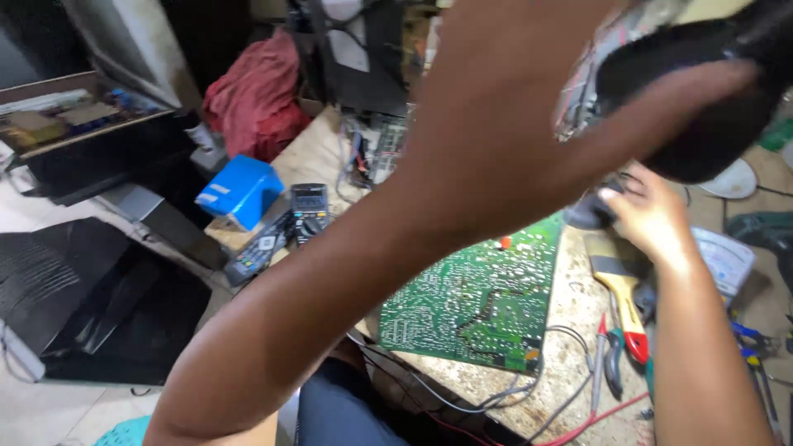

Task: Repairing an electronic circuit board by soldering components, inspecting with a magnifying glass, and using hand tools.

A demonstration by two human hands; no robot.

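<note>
Cluttered repair worktop [570, 330]. Left hand [529, 91] raised near camera, clamped on black part [702, 107] above far right edge. Right hand [648, 215] pinching dark piece [588, 213] beside board [479, 297], mid-worktop. Step judged: lifting part off. Next needs slow pull, wires [578, 91] attached.

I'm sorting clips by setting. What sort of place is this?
Probably an electronics repair bench. A bare green circuit board lies solder side up on the worn table, with a multimeter, pliers, a paintbrush and loose wires around it.
</note>
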